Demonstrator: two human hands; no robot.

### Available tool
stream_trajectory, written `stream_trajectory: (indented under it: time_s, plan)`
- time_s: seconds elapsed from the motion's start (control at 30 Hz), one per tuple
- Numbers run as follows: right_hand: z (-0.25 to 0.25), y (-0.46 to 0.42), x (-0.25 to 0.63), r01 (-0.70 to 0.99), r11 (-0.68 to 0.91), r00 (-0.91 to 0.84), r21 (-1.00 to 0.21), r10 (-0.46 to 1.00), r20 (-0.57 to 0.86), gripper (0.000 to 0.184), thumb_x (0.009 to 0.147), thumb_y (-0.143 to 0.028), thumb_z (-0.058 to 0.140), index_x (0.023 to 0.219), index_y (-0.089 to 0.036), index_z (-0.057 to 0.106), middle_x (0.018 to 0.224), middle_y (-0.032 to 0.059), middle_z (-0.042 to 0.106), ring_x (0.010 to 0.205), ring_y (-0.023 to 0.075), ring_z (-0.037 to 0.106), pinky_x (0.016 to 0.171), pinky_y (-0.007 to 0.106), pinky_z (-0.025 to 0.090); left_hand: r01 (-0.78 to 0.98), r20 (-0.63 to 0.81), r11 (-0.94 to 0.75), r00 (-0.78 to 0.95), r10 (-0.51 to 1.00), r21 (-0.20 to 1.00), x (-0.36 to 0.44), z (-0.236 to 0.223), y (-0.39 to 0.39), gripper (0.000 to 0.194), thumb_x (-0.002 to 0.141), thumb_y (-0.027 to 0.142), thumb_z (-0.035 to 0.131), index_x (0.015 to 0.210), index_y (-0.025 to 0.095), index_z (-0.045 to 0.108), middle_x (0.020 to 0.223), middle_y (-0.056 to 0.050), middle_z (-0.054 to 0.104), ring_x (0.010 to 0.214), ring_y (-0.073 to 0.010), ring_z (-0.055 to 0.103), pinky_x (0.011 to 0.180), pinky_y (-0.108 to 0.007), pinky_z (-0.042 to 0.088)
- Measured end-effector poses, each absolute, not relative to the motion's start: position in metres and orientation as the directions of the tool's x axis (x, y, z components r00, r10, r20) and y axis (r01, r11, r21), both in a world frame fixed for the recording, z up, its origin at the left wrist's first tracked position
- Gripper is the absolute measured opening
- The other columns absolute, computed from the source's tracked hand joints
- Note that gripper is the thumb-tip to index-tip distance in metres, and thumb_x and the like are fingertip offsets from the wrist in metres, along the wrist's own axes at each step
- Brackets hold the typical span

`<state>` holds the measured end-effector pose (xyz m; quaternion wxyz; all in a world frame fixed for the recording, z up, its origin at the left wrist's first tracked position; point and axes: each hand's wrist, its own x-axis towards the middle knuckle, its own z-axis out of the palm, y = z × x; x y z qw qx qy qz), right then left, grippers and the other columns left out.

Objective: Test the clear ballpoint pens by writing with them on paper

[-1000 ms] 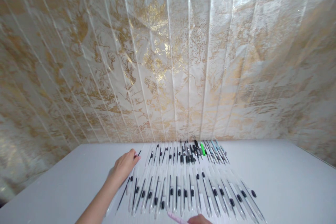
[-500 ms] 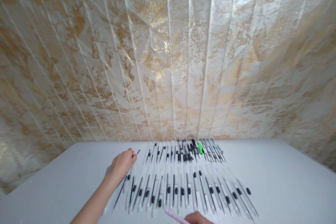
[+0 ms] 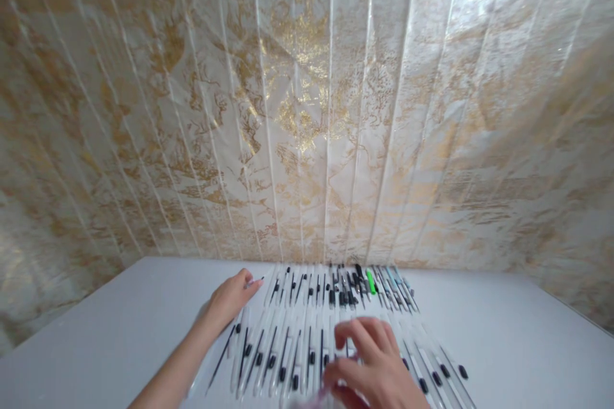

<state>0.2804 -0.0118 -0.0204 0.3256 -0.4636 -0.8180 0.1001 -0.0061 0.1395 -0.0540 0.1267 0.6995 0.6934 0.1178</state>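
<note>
At the left end of the back row, my left hand [image 3: 230, 297] has thumb and fingers closed around a thin dark-tipped pen part, mostly hidden by the fingers. My right hand [image 3: 371, 361] is over the front row, fingers curled around a slim pink pen barrel [image 3: 316, 398] smeared by motion. Beneath and beside it lie several clear pen barrels [image 3: 261, 358], dark refills [image 3: 220, 360] and small black grips [image 3: 282, 374], laid out side by side. Part of this row is hidden behind my right hand.
Farther back lies another row of clear barrels and refills [image 3: 293, 287]. It continues into black pen parts [image 3: 343, 297], a bright green piece [image 3: 371, 282] and grey-blue pieces [image 3: 396, 284]. The white table [image 3: 503, 332] meets a gold-patterned, shiny curtain [image 3: 307, 108] at its back edge.
My right hand has come up from the bottom edge over the front row, carrying the pink barrel. My left hand stays near the back row, its thumb now showing. The view has shifted slightly.
</note>
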Motion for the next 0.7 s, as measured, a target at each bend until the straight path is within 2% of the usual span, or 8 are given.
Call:
stream_trajectory:
  time_s: [0.03,0.13,0.2,0.23,0.47,0.6,0.7]
  plan:
    - [-0.008,0.007,0.276,0.680,0.638,-0.471,-0.362,0.758,0.451,0.010,0.092,-0.031,0.063,0.086,-0.032,0.070,0.098,0.0037,0.065,0.094,0.0252,0.054,0.082,0.039,0.042,0.929,-0.008,-0.017,0.022,1.000,0.369,-0.008,-0.055,0.142,0.026,0.097,0.038,0.054,0.104,0.015,0.063,0.095,-0.003,0.068,0.084,-0.0174,0.067,0.079,-0.038,0.055]
    - [0.014,0.072,0.251,0.651,0.740,-0.628,-0.169,0.650,0.429,0.011,0.094,-0.027,0.060,0.093,-0.027,0.071,0.095,0.0040,0.062,0.091,0.0205,0.051,0.079,0.033,0.038,0.912,0.003,-0.026,0.027,1.000,0.410,-0.015,-0.056,0.147,0.023,0.096,0.035,0.057,0.106,0.015,0.063,0.101,-0.004,0.068,0.089,-0.0182,0.067,0.080,-0.039,0.056]
    - [0.015,0.115,0.227,0.663,0.749,-0.698,-0.011,0.623,0.353,0.014,0.096,-0.029,0.058,0.098,-0.024,0.070,0.098,0.0049,0.062,0.094,0.0202,0.051,0.082,0.032,0.037,0.917,0.009,-0.015,0.012,1.000,0.399,-0.019,-0.055,0.148,0.023,0.095,0.033,0.058,0.107,0.015,0.063,0.104,-0.005,0.068,0.090,-0.0186,0.067,0.081,-0.040,0.056]
    - [0.011,0.133,0.214,0.662,0.750,-0.710,0.016,0.620,0.333,0.014,0.096,-0.028,0.058,0.099,-0.023,0.070,0.100,0.0057,0.062,0.097,0.0207,0.051,0.084,0.032,0.037,0.922,0.013,-0.007,0.002,1.000,0.388,-0.020,-0.055,0.148,0.023,0.095,0.033,0.058,0.108,0.015,0.063,0.104,-0.005,0.068,0.090,-0.0188,0.067,0.082,-0.040,0.056]
    - [-0.026,0.186,0.150,0.585,0.807,-0.805,0.084,0.563,0.188,0.012,0.093,-0.021,0.059,0.091,-0.021,0.072,0.098,0.0068,0.067,0.099,0.0220,0.054,0.086,0.032,0.040,0.938,0.041,0.001,-0.016,0.999,0.348,-0.028,-0.058,0.147,0.024,0.094,0.033,0.060,0.111,0.016,0.062,0.113,-0.006,0.066,0.099,-0.0213,0.065,0.087,-0.043,0.054]
    - [-0.034,0.186,0.145,0.625,0.776,-0.777,0.083,0.609,0.163,0.018,0.093,-0.014,0.053,0.095,-0.017,0.071,0.100,0.0109,0.067,0.102,0.0247,0.055,0.087,0.034,0.042,0.914,0.026,-0.031,0.022,0.999,0.405,-0.033,-0.063,0.151,0.025,0.093,0.031,0.061,0.113,0.016,0.062,0.116,-0.007,0.064,0.102,-0.0222,0.064,0.088,-0.044,0.053]
    - [-0.035,0.182,0.145,0.653,0.755,-0.752,0.058,0.638,0.166,0.022,0.092,-0.011,0.052,0.105,-0.018,0.068,0.105,0.0107,0.065,0.105,0.0243,0.056,0.087,0.033,0.044,0.878,0.003,-0.045,0.050,0.999,0.477,-0.032,-0.068,0.157,0.025,0.093,0.032,0.061,0.113,0.016,0.062,0.116,-0.007,0.065,0.100,-0.0218,0.064,0.087,-0.044,0.054]
